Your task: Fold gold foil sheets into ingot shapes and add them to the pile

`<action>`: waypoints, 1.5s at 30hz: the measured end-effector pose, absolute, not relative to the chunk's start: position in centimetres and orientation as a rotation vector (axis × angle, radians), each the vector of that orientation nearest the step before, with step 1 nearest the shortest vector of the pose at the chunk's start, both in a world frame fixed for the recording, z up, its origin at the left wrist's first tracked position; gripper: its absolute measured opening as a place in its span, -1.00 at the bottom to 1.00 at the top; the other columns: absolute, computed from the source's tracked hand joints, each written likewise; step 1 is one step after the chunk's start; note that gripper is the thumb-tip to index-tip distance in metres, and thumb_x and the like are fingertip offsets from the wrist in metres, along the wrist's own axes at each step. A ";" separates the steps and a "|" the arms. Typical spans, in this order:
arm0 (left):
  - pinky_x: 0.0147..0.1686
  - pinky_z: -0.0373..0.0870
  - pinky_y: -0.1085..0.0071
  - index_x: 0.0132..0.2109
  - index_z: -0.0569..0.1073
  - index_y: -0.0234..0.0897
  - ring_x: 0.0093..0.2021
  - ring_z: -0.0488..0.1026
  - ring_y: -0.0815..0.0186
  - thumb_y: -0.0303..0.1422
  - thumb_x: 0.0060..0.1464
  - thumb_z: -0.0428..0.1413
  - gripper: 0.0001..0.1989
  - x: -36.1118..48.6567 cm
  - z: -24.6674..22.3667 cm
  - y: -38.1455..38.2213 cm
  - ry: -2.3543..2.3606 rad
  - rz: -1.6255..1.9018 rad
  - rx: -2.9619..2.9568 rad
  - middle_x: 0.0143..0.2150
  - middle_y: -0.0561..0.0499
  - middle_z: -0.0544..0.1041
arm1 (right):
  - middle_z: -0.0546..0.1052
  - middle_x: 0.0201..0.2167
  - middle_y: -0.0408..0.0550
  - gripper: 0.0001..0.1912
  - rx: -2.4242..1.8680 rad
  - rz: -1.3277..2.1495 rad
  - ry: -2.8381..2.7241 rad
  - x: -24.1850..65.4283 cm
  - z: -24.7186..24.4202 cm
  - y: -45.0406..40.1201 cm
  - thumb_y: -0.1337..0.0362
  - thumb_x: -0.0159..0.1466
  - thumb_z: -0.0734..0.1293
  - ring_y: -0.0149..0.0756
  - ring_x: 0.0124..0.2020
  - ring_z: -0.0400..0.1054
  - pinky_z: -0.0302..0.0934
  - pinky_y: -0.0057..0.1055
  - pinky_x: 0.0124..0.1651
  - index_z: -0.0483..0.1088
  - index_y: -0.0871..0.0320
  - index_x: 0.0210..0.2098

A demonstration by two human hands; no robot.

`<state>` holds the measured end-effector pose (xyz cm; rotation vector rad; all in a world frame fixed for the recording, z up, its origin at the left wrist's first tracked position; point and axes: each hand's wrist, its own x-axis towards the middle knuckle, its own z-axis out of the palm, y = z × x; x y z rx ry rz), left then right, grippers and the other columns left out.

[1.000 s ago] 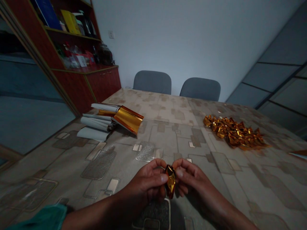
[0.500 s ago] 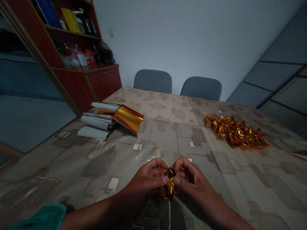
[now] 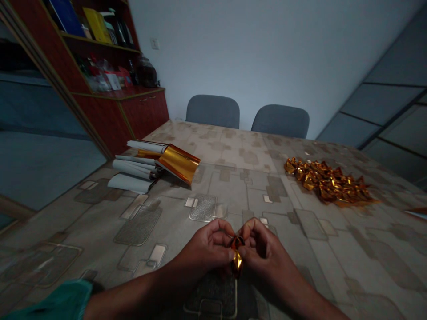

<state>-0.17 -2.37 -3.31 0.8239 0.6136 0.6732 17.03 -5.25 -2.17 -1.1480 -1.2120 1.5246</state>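
Note:
Between my two hands, low in the middle of the head view, is a small folded piece of gold foil paper [image 3: 237,262]. My left hand [image 3: 213,246] pinches its left side with thumb and forefinger. On the other side, the thumb and forefinger of my right hand [image 3: 260,249] are closed on it too. The fingertips nearly meet at its top, and its underside is partly hidden. A heap of folded gold foil pieces [image 3: 328,182] lies at the right of the table. Further left sits a stack of gold foil sheets [image 3: 180,163] with pale backs.
A patterned cloth covers the table [image 3: 247,200]. Two grey chairs, one left [image 3: 212,111] and one right [image 3: 280,121], stand at its far side by the wall. A reddish wooden cabinet [image 3: 145,113] is at the back left. A flat foil-coloured piece [image 3: 418,212] lies near the right edge.
The foil piece has narrowed at the top as my fingertips drew closer together there. Its lower part now shows a smoother, pointed shape. Both hands stay in nearly the same place.

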 end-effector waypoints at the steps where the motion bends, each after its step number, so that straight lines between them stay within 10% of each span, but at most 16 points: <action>1: -0.60 0.30 0.58 -0.22 0.32 -0.25 -0.56 0.46 0.43 -0.32 -0.10 0.37 -0.61 -0.2 -3.4 -2.3 0.610 0.673 0.819 -0.41 0.06 0.56 | 0.30 -0.54 -0.26 -0.73 -1.153 1.517 -1.217 17.0 -2.1 -5.2 0.23 0.16 0.44 -0.44 -0.55 0.15 0.01 -0.46 -0.50 0.22 0.07 -0.38; 24: -0.33 0.33 0.55 -0.11 0.38 -0.29 -0.37 0.52 0.42 -0.36 0.07 0.34 -0.68 -1.3 -1.5 -2.3 0.543 0.583 0.515 -0.30 0.03 0.52 | 0.38 -0.48 -0.23 -0.67 -0.756 1.964 -0.746 18.4 -0.6 -4.8 0.25 0.12 0.61 -0.51 -0.53 0.24 0.29 -0.56 -0.43 0.42 0.17 -0.27; 45: -0.67 0.14 0.58 -0.23 0.32 -0.22 -0.65 0.27 0.49 -0.07 -0.02 0.37 -0.54 -0.4 -2.1 -2.6 0.677 0.621 0.770 -0.53 0.17 0.42 | 0.40 -0.52 -0.28 -0.68 -0.820 1.956 -0.706 18.0 -2.0 -4.8 0.28 0.09 0.62 -0.58 -0.60 0.17 0.10 -0.66 -0.57 0.44 0.16 -0.29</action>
